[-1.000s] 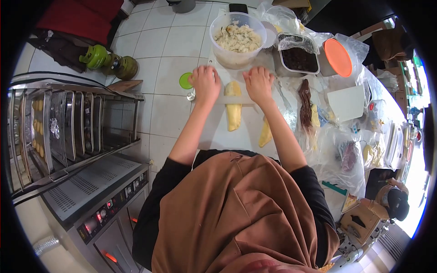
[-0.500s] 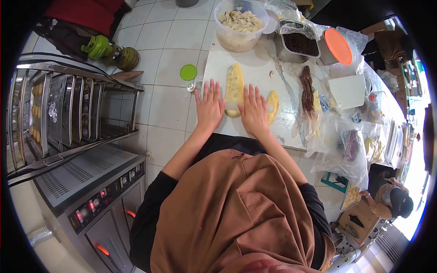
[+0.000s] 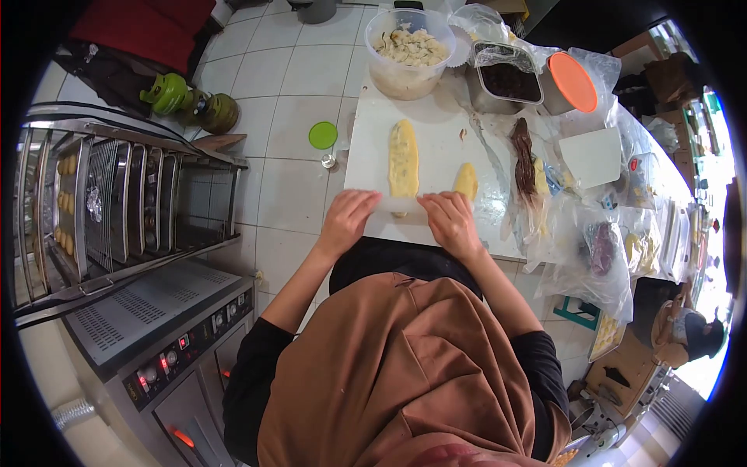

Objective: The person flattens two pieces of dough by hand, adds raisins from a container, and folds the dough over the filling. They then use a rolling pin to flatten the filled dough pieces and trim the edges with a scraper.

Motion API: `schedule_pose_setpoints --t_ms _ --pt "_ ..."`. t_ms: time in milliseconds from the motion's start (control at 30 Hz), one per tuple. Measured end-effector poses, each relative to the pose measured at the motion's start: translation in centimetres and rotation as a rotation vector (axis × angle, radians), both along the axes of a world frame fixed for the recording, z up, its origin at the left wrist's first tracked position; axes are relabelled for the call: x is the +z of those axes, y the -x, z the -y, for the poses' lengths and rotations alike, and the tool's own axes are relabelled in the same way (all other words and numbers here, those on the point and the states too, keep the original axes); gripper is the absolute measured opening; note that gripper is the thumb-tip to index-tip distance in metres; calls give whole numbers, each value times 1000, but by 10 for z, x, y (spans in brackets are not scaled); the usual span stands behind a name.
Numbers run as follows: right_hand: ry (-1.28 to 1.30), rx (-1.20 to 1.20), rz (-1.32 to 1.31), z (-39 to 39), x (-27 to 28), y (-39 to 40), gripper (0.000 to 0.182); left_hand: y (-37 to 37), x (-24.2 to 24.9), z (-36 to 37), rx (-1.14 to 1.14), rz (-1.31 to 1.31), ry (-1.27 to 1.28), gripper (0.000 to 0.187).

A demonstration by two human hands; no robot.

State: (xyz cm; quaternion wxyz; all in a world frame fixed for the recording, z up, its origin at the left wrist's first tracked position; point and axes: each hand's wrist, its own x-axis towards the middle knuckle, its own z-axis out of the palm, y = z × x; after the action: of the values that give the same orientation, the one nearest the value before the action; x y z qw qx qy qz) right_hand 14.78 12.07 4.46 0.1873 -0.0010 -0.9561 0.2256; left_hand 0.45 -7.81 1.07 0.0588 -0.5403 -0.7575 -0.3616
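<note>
A white rolling pin lies crosswise over the near end of a long flattened strip of yellow dough. At the pin's left end, my left hand has its fingers curled over it. My right hand is closed on the pin's right part. Just beyond the right hand sits a smaller yellow dough piece, its near end hidden by the fingers and pin. Both rest on the white tabletop.
Beyond the dough stand a tub of pale filling, a metal tin of dark filling and an orange lid. Brown dough and plastic bags lie right. A tray rack and oven stand left; another person is far right.
Both hands have drawn nearer my body with the rolling pin. Their fingers were stretched out flat and are now curled over it. More of the dough strip shows.
</note>
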Motion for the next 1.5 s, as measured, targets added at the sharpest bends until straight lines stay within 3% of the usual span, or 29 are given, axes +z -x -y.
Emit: schedule_pose_setpoints --t_ms 100,167,367,600,700,800,900,1000,1133,1233,1433,1500 --pt "-85 -65 24 -14 1 22 44 24 8 -23 19 8 104 45" --pt "-135 -119 131 -25 -16 35 47 34 -16 -43 95 -38 208 46" --pt "-317 -553 4 -41 -41 89 44 79 -28 -105 348 -1 341 57" --pt "-11 -663 313 -85 -23 164 25 152 -35 -162 678 313 340 58" --pt "22 -659 329 -101 -37 179 23 174 -37 -175 707 297 378 59" --pt "74 -680 246 -109 -40 184 24 186 -30 -185 723 410 364 59" --pt "97 -672 148 -115 -46 181 24 205 -59 -189 703 613 -28 51" --pt "96 -670 93 -110 -31 178 26 195 -30 -174 659 598 -63 35" --pt "-77 -517 91 -86 -35 155 31 161 -6 -159 517 340 79 24" --pt "-66 -438 178 -83 -44 151 33 141 -21 -157 459 121 157 39" --pt "38 -404 344 -61 -16 125 34 119 -1 -126 434 146 120 38" --pt "26 -377 336 -49 -24 109 33 102 -9 -103 351 199 282 27"
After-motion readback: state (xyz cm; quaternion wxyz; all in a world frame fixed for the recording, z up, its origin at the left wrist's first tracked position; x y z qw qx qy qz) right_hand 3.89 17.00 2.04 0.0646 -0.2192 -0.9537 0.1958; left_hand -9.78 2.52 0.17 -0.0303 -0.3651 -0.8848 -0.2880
